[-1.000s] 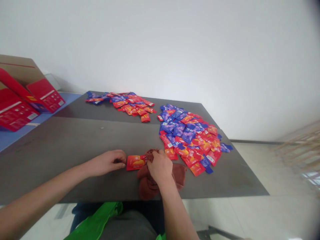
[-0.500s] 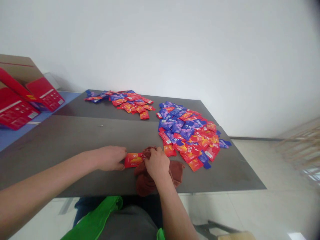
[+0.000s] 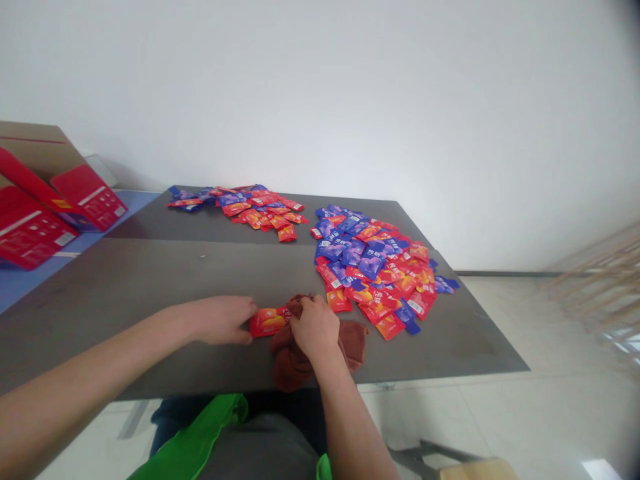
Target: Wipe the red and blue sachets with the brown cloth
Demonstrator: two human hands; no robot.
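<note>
One red packet (image 3: 268,323) lies on the bench (image 3: 150,273), its right end beneath a brown cloth (image 3: 289,365) that the right hand (image 3: 316,327) clutches; the left hand (image 3: 226,320), partly curled, meets its left end, grip unclear.

- Free to pass leftward over bare tabletop (image 3: 150,280), up to the red carton (image 3: 25,243).
- Blocked ahead-right by the larger packet pile (image 3: 373,261).
- Narrow between that and the smaller packet pile (image 3: 263,207).
- Closed off beyond by the wall (image 3: 320,120).
- Open near right, past the brown cloth (image 3: 288,369).
</note>
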